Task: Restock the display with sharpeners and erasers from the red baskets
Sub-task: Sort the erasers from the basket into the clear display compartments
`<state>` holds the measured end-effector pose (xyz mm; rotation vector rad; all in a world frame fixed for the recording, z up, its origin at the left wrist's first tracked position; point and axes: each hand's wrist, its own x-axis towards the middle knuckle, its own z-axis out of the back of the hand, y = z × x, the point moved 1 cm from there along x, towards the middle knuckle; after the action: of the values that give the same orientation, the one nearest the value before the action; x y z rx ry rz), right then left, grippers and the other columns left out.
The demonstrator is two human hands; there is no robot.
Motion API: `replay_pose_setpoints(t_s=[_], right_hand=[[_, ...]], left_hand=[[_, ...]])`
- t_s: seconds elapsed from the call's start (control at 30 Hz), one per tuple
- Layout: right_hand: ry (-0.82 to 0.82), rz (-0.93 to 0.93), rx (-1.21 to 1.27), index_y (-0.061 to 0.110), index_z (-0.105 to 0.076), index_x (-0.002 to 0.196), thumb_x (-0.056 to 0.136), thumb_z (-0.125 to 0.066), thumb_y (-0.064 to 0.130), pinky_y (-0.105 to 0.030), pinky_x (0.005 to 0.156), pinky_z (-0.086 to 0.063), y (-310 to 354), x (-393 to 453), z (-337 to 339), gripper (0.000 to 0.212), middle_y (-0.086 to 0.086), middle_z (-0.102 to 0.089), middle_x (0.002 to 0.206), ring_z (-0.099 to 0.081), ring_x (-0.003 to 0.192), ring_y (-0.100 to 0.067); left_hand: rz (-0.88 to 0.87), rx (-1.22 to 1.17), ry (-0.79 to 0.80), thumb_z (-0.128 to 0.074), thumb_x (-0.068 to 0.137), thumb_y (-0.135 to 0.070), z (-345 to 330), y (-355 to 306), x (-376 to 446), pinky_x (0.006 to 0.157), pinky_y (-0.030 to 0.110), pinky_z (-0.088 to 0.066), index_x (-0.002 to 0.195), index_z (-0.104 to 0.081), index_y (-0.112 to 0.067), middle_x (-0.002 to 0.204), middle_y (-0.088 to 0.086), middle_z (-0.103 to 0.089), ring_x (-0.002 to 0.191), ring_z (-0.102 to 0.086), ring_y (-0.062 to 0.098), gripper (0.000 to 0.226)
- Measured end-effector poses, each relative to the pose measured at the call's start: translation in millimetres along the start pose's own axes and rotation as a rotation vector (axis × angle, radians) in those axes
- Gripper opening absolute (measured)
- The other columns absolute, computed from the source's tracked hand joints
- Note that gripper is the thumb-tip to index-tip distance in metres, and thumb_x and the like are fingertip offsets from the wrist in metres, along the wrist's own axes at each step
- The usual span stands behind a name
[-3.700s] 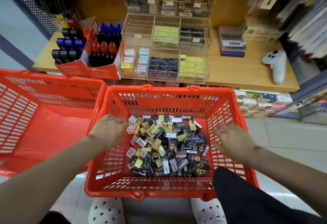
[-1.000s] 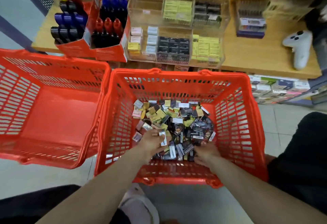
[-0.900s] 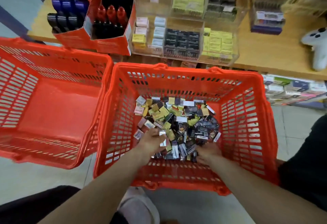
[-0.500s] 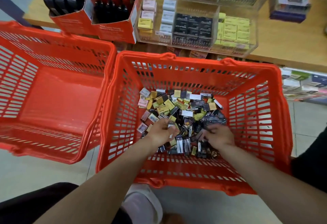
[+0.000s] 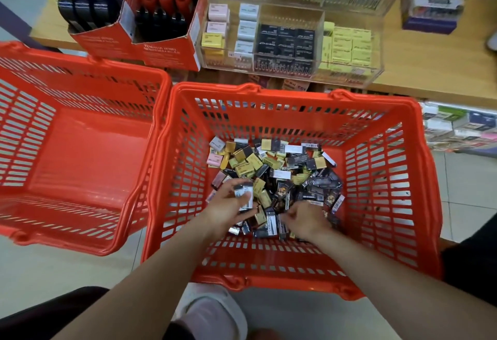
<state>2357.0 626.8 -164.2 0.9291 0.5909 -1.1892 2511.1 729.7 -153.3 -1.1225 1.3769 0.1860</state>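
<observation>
Both hands, earlier spread at the red basket (image 5: 290, 97) walls, now dig in the packet pile (image 5: 271, 170); left hand (image 5: 228, 209) grips small packets (image 5: 244, 194), right hand (image 5: 304, 220) at 3 o'clock.

We note a tiled floor (image 5: 53, 267) carrying two red baskets side by side, left (image 5: 80, 151) and right (image 5: 293, 272). Behind them, a wooden surface (image 5: 430, 70) bears a clear tiered display (image 5: 293, 70) and red cardboard boxes (image 5: 161, 52).

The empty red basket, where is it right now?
In the head view, the empty red basket sits on the floor at left, side by side with the filled basket both hands are in, below the red marker boxes.
</observation>
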Motion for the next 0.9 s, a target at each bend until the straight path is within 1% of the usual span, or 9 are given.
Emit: replay_pose_setpoints(t_s=[0.13, 0.2, 0.3, 0.37, 0.5, 0.67, 0.73, 0.83, 0.9], right_hand=[[-0.093, -0.035, -0.256, 0.010, -0.040, 0.117, 0.083, -0.069, 0.055, -0.027, 0.054, -0.043, 6, 6, -32, 0.065, -0.005, -0.065, 0.096, -0.066, 0.085, -0.024], [-0.162, -0.037, -0.330, 0.016, -0.033, 0.114, 0.077, -0.073, 0.059, -0.026, 0.048, -0.038, 9, 9, -37, 0.070, 0.002, -0.055, 0.080, -0.062, 0.074, -0.021], [-0.216, -0.080, -0.271, 0.019, -0.028, 0.111, 0.074, -0.078, 0.054, -0.025, 0.042, -0.030, 9, 12, -42, 0.072, 0.006, -0.044, 0.071, -0.052, 0.065, -0.018], [-0.206, -0.080, -0.174, 0.018, -0.027, 0.111, 0.075, -0.080, 0.045, -0.027, 0.046, -0.036, 7, 14, -46, 0.070, 0.001, -0.053, 0.084, -0.056, 0.071, -0.021], [-0.153, -0.051, 0.012, 0.016, -0.030, 0.116, 0.080, -0.079, 0.030, -0.031, 0.061, -0.046, 3, 16, -46, 0.062, -0.010, -0.057, 0.107, -0.063, 0.091, -0.028], [-0.114, 0.030, 0.074, 0.020, -0.045, 0.105, 0.082, -0.079, 0.025, -0.025, 0.056, -0.042, -2, 13, -28, 0.042, -0.006, -0.063, 0.102, -0.058, 0.079, -0.018], [-0.025, 0.062, 0.144, 0.022, -0.055, 0.106, 0.082, -0.079, 0.022, -0.025, 0.062, -0.051, -2, 12, -16, 0.034, -0.003, -0.063, 0.101, -0.062, 0.079, -0.016], [0.101, 0.038, 0.539, 0.019, -0.065, 0.102, 0.082, -0.076, 0.004, -0.030, 0.070, -0.061, 6, -1, 8, 0.027, -0.006, -0.064, 0.105, -0.070, 0.081, -0.019], [0.043, 0.078, 0.728, 0.017, -0.067, 0.095, 0.082, -0.074, -0.001, -0.028, 0.067, -0.061, 15, -16, 29, 0.024, -0.007, -0.067, 0.107, -0.071, 0.085, -0.019]], left_hand=[[0.018, -0.048, -0.040, -0.059, 0.095, -0.002, 16, 3, 4, 0.082, 0.036, -0.060, 0.108, -0.069, -0.019, 0.139, 0.006, -0.037, 0.122, -0.055, 0.033, 0.023], [0.031, -0.075, -0.051, -0.059, 0.095, 0.000, 16, 4, 5, 0.080, 0.038, -0.061, 0.107, -0.069, -0.017, 0.137, 0.008, -0.041, 0.121, -0.055, 0.034, 0.023], [0.051, -0.091, -0.055, -0.060, 0.093, 0.004, 12, 4, 7, 0.074, 0.036, -0.061, 0.106, -0.067, -0.014, 0.135, 0.012, -0.045, 0.114, -0.059, 0.033, 0.024], [0.083, -0.118, -0.030, -0.060, 0.092, 0.006, 10, 4, 8, 0.073, 0.036, -0.060, 0.105, -0.067, -0.013, 0.135, 0.016, -0.045, 0.110, -0.062, 0.034, 0.024], [0.103, -0.126, -0.050, -0.058, 0.091, 0.008, 9, 5, 9, 0.071, 0.036, -0.060, 0.102, -0.067, -0.015, 0.136, 0.019, -0.044, 0.116, -0.057, 0.038, 0.027], [0.054, -0.040, -0.069, -0.054, 0.093, 0.008, 7, 8, 9, 0.072, 0.034, -0.060, 0.106, -0.063, -0.014, 0.131, 0.004, -0.043, 0.120, -0.052, 0.031, 0.027], [0.026, -0.014, -0.076, -0.053, 0.095, 0.008, 2, 5, 7, 0.072, 0.034, -0.061, 0.108, -0.063, -0.013, 0.128, -0.003, -0.040, 0.119, -0.049, 0.027, 0.027], [0.021, -0.009, -0.051, -0.051, 0.096, 0.008, -9, -8, -3, 0.070, 0.033, -0.061, 0.112, -0.062, -0.011, 0.132, 0.004, -0.039, 0.117, -0.051, 0.029, 0.027], [0.019, -0.036, -0.028, -0.051, 0.095, 0.008, -17, -23, -17, 0.069, 0.034, -0.061, 0.111, -0.061, -0.013, 0.133, 0.008, -0.041, 0.113, -0.054, 0.030, 0.028]])
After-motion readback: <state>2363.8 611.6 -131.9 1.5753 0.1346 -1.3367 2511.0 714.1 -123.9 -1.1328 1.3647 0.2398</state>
